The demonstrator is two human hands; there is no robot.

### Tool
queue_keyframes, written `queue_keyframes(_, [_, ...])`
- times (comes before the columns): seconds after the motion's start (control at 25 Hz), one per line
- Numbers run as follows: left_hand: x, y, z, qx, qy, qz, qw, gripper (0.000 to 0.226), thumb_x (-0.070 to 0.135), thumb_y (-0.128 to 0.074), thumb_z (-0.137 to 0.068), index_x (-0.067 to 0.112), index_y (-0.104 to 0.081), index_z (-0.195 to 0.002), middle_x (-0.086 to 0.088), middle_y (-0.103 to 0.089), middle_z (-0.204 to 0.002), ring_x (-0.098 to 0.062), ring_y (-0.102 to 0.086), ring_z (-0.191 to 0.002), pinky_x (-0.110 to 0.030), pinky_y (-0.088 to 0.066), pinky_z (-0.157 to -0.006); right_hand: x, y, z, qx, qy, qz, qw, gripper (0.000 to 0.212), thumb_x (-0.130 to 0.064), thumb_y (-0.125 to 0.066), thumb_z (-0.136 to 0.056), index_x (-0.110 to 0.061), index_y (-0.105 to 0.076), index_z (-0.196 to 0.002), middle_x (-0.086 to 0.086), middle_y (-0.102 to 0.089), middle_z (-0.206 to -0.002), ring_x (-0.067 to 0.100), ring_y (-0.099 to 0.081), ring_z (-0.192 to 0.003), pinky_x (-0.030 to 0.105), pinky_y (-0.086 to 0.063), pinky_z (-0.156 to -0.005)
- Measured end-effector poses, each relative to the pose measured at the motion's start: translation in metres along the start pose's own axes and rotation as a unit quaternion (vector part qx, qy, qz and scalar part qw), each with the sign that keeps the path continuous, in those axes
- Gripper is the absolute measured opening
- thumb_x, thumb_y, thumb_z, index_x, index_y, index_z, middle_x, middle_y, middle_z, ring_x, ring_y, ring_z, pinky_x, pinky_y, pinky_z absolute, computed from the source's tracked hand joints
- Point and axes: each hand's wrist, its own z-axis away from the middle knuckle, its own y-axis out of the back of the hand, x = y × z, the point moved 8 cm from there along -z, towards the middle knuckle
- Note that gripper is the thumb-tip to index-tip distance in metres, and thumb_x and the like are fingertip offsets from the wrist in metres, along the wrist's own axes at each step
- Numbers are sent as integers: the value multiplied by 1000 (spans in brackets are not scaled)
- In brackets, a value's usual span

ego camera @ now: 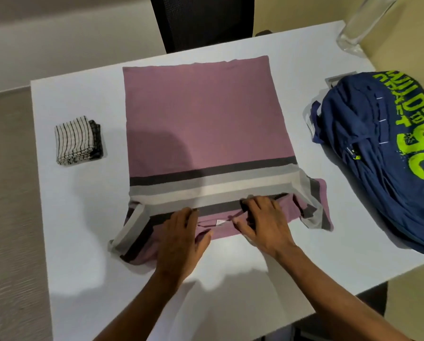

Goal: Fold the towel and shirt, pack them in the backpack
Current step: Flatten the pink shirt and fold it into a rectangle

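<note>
A mauve shirt (201,119) with dark grey, light grey and white stripes lies flat in the middle of the white table (82,230), collar end toward me. My left hand (181,238) rests on the shirt near the collar, fingers fairly straight. My right hand (262,222) sits just right of the collar label, its fingers curled and pinching the fabric. Both sleeves stick out at the near corners. A folded black-and-white striped towel (76,141) lies at the left of the table. The navy backpack (383,156) with neon green lettering lies at the right.
A dark office chair (201,20) stands behind the far edge of the table. A clear glass vase (361,23) stands at the far right corner. The table's near edge runs under my forearms.
</note>
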Motion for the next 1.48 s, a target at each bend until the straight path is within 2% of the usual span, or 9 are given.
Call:
queue_keyframes(0.2, [-8, 4, 42, 59, -32, 4, 998, 25, 21, -62, -99, 12, -67, -122, -8, -70, -103, -22, -67, -91, -38, -61, -77, 0, 7, 49, 24, 20, 11, 999, 44, -16, -90, -75, -15, -68, -114, 4, -69, -104, 23, -67, -87, 39, -63, -75])
queue_keyframes(0.44, [12, -5, 85, -32, -171, -26, 984, 34, 21, -79, -79, 18, -70, -112, 3, -70, -93, -18, -66, -83, -31, -53, -78, -11, -6, 107, 12, 129, 51, 990, 64, -27, -94, -68, -17, -61, -122, 2, -73, -105, 20, -71, -85, 35, -62, -80])
queue_keyframes(0.6, [16, -16, 107, -70, -173, 31, 982, 30, 29, -62, -92, 16, -67, -119, 2, -66, -108, -17, -66, -93, -24, -54, -77, -10, -4, 122, 24, 105, 45, 993, 50, -48, -72, -89, -20, -60, -128, -2, -72, -108, 16, -69, -87, 33, -60, -80])
queue_keyframes(0.76, [14, -20, 105, -36, -87, -17, 995, 54, 17, -80, -84, 12, -65, -136, -14, -60, -142, -32, -59, -128, -41, -56, -99, -8, -9, 118, 29, 65, 25, 997, 52, -40, -50, -103, -15, -51, -148, 3, -58, -146, 20, -57, -127, 38, -48, -107])
queue_keyframes(0.92, [9, -15, 113, -15, -99, 14, 995, 40, 15, -78, -87, 10, -68, -125, -9, -67, -124, -28, -69, -108, -35, -57, -89, -4, -21, 126, 24, 70, 49, 996, 47, -42, -45, -102, -13, -64, -135, 5, -66, -133, 24, -66, -118, 39, -51, -104])
queue_keyframes(1.04, [-27, 19, 88, 68, 10, 33, 997, 31, 26, -52, -105, 8, -66, -126, -13, -66, -126, -29, -63, -115, -43, -55, -98, -21, -18, 114, 28, 49, 26, 998, 46, -40, -44, -103, -15, -63, -136, 4, -65, -135, 22, -62, -120, 40, -47, -108])
queue_keyframes(1.16, [-92, 48, 65, 140, 213, 40, 966, 40, 26, -62, -101, 4, -58, -135, -20, -58, -140, -38, -55, -128, -52, -48, -106, -77, -23, 90, 26, 67, -12, 997, 46, -41, -44, -105, -18, -57, -142, 2, -58, -143, 20, -55, -127, 39, -41, -113])
queue_keyframes(1.28, [-141, 55, 63, 115, 362, 69, 922, 44, 31, -62, -102, 2, -58, -135, -26, -60, -136, -45, -58, -123, -57, -50, -98, -152, -37, 68, 2, 97, -64, 993, 47, -39, -47, -103, -17, -53, -144, 4, -57, -141, 21, -54, -124, 38, -44, -109])
queue_keyframes(1.48, [-168, 52, 83, 60, 442, 233, 864, 33, 33, -61, -104, 1, -68, -110, -19, -72, -106, -38, -69, -100, -45, -58, -85, -250, -68, 56, -44, 129, -144, 980, 32, -36, -49, -102, -18, -61, -125, 3, -61, -121, 24, -57, -111, 39, -53, -92])
